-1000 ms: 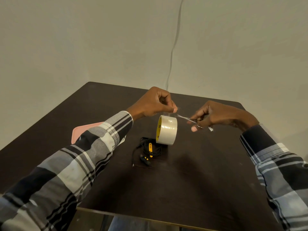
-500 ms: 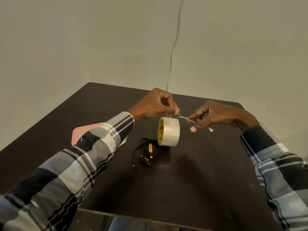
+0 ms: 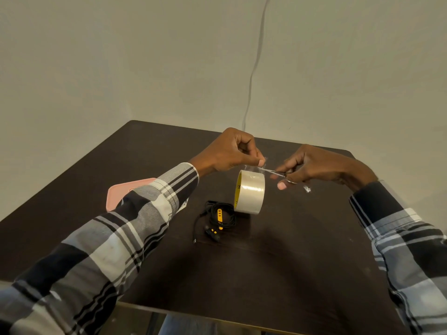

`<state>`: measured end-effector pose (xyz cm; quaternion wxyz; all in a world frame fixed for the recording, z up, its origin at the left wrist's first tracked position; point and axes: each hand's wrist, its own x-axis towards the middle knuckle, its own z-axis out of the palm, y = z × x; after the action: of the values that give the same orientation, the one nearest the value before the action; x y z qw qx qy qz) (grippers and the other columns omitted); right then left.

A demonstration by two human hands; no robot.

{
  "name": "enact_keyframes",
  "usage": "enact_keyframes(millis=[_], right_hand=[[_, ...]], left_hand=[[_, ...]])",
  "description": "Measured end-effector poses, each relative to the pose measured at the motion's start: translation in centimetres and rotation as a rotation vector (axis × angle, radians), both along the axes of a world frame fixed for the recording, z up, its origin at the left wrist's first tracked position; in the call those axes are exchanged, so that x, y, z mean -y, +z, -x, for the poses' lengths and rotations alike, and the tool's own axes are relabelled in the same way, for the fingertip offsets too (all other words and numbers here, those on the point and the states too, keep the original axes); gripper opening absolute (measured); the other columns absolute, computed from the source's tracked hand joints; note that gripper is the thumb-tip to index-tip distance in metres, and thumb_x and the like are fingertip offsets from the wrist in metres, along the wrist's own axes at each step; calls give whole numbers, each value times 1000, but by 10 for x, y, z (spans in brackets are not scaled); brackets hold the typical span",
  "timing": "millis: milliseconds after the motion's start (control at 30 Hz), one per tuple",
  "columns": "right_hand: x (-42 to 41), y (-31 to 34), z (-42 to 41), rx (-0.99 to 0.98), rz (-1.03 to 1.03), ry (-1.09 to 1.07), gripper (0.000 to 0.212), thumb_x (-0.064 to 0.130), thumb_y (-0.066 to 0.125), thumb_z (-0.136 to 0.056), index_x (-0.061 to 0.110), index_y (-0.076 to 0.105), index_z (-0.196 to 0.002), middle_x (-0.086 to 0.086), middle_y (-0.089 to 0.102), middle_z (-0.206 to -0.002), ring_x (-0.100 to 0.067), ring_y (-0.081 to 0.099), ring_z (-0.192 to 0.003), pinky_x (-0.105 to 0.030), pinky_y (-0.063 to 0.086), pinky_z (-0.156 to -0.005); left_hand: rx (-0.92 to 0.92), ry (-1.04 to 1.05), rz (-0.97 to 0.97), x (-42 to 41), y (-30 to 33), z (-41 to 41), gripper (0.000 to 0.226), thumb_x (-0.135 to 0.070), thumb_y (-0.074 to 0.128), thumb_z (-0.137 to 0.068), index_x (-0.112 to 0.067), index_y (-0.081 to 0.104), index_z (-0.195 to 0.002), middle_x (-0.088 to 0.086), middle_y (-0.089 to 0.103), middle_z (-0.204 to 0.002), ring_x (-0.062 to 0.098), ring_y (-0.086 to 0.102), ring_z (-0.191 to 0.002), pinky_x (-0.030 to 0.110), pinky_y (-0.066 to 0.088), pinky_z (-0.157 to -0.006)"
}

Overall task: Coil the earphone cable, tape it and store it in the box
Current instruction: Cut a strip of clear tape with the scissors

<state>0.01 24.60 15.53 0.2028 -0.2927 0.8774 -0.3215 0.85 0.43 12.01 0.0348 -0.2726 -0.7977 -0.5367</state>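
Observation:
A roll of clear tape [image 3: 250,191] hangs above the dark table [image 3: 278,262] by its pulled-out strip. My left hand [image 3: 229,151] pinches the free end of that strip [image 3: 256,167]. My right hand [image 3: 314,165] grips small scissors [image 3: 275,172], whose blades meet the strip just right of my left thumb. The black earphone cable [image 3: 219,220] with yellow parts lies coiled on the table below the roll, untouched. A pink box [image 3: 128,192] lies flat at the left, partly hidden behind my left sleeve.
A thin cable [image 3: 254,68] runs down the pale wall behind the table. A small crumpled bit of tape [image 3: 307,189] shows under my right hand. The table's near edge runs along the bottom of the view.
The tape roll has shifted slightly to the right. The scissors have closed in on the strip. Both hands stay in nearly the same place.

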Motion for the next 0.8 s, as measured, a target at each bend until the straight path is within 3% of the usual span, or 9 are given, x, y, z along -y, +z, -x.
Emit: enact_keyframes(millis=[167, 400, 667, 800], right_hand=[[-2, 0, 0, 16, -12, 0, 32, 30, 83, -68, 16, 82, -96, -12, 59, -63, -8, 45, -52, -23, 38, -51], [2, 2, -2, 26, -77, -1, 27, 30, 84, -72, 15, 81, -95, 1, 63, -64, -10, 47, -58, -25, 39, -55], [8, 2, -2, 19, -68, 6, 36, 38, 86, -66, 16, 79, -94, -9, 54, -70, -15, 48, -62, -27, 40, -57], [5, 2, -1, 2, -61, -11, 29, 28, 90, -69, 14, 78, -90, -10, 58, -73, -18, 51, -65, -28, 40, -56]], left_hand=[[14, -5, -21, -2, 0, -1, 20, 1, 79, -79, 14, 63, -79, 20, 74, -87, 18, 75, -88, 28, 58, -82], [29, -17, -17, -5, -2, -1, 20, 2, 78, -78, 15, 63, -81, 19, 74, -87, 14, 74, -86, 26, 58, -81], [33, -26, 2, -5, -1, -1, 20, 1, 79, -78, 13, 63, -79, 21, 74, -88, 16, 74, -84, 27, 59, -79], [44, -32, -10, -4, -1, -1, 20, 1, 79, -78, 14, 63, -81, 18, 75, -88, 18, 75, -86, 29, 59, -82]])
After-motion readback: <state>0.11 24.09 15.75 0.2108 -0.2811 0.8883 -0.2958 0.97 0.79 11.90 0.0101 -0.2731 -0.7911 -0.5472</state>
